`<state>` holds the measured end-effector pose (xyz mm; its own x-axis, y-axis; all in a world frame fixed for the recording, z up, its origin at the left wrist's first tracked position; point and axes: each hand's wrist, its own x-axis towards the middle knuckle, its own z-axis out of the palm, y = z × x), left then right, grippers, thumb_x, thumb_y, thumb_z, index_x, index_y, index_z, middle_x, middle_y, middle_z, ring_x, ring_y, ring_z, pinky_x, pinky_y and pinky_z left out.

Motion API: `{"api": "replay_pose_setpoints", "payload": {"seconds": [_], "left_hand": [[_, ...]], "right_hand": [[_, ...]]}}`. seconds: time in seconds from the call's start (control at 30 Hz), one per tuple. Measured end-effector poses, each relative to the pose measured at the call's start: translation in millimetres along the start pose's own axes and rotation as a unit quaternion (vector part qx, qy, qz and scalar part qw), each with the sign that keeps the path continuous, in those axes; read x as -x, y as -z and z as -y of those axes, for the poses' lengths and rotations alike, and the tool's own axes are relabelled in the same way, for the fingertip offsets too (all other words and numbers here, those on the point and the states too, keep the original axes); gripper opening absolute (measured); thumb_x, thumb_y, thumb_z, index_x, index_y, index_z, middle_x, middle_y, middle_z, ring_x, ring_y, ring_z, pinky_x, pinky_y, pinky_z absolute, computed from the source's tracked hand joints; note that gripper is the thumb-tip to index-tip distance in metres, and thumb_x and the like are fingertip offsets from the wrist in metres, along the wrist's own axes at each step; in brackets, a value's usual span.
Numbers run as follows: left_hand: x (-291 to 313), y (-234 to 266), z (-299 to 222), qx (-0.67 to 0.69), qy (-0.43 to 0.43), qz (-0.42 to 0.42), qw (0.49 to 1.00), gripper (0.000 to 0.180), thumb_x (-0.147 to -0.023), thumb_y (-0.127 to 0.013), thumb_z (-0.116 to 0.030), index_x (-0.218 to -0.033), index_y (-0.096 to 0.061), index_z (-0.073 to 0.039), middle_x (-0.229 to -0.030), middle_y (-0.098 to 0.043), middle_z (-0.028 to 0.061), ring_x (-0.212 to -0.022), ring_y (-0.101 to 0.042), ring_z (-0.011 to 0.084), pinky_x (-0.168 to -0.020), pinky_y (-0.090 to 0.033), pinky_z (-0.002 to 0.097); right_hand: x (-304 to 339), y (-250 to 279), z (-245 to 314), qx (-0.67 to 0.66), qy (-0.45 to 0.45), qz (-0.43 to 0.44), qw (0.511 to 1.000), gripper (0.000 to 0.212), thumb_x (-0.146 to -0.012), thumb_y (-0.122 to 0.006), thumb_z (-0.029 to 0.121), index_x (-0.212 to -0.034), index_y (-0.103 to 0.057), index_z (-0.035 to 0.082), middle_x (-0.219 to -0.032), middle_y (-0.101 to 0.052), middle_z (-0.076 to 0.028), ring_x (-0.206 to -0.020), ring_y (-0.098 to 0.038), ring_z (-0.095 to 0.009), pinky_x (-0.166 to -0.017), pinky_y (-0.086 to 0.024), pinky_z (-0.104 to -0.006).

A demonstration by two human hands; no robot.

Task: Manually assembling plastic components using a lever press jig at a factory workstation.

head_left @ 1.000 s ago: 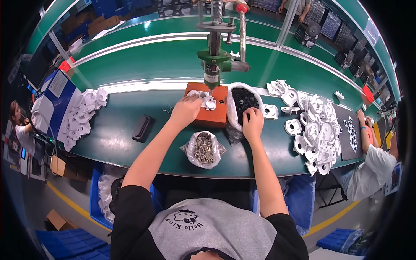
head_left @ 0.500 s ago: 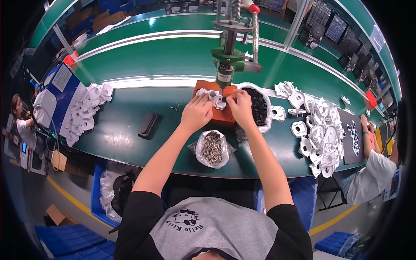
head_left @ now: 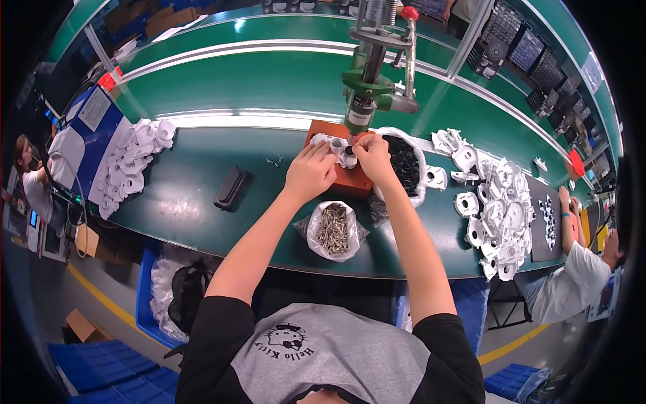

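A white plastic housing (head_left: 337, 144) lies on the orange base block (head_left: 352, 180) of a green hand press (head_left: 368, 86). My left hand (head_left: 311, 171) is closed on the housing's left side, fingertips over its top. From the right, my right hand (head_left: 373, 158) pinches a small black part (head_left: 348, 151) at the housing's right end, close to the tip of the press ram. My fingers hide much of both pieces. Right beside the block stands a white bag of black parts (head_left: 404, 165). A bag of metal pins (head_left: 333, 230) sits nearer to me.
A large pile of white housings (head_left: 503, 212) covers the right of the table (head_left: 182, 209); another pile (head_left: 131, 161) lies beside a blue-and-white machine (head_left: 86, 145) at the left. A dark case (head_left: 231, 188) lies left of the pins. Another person (head_left: 572, 283) works at the far right.
The view has shifted slightly, so the press appears farther right. My right fingers have moved in closer over the black part; my left hand stays on the housing.
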<state>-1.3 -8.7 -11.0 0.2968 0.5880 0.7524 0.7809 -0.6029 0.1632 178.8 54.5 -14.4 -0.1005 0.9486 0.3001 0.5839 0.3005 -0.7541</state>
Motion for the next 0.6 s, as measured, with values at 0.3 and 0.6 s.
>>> {"api": "replay_pose_setpoints", "payload": {"seconds": [0.3,0.6], "left_hand": [[0.7,0.5,0.1,-0.001,0.007,0.0,1.0,0.016,-0.073,-0.059,-0.011,-0.088,-0.061,-0.005,-0.108,-0.063,0.0186,-0.104,-0.06,0.0332,-0.093,-0.046,0.0432],[-1.2,0.1,-1.6,0.0,0.003,0.0,1.0,0.013,-0.074,-0.058,-0.012,-0.085,-0.06,-0.005,-0.108,-0.063,0.0203,-0.104,-0.06,0.0334,-0.093,-0.046,0.0432]], "right_hand": [[-0.3,2.0,-0.1,-0.024,0.004,0.025,0.999,0.02,-0.073,-0.063,0.025,-0.077,-0.069,0.006,-0.105,-0.058,-0.006,-0.107,-0.045,-0.03,-0.094,-0.035,-0.0397],[-12.1,5.6,-8.7,-0.043,-0.016,0.058,0.997,0.018,-0.075,-0.063,0.017,-0.077,-0.067,0.0,-0.106,-0.058,-0.011,-0.1,-0.053,-0.026,-0.089,-0.042,-0.0349]]}}
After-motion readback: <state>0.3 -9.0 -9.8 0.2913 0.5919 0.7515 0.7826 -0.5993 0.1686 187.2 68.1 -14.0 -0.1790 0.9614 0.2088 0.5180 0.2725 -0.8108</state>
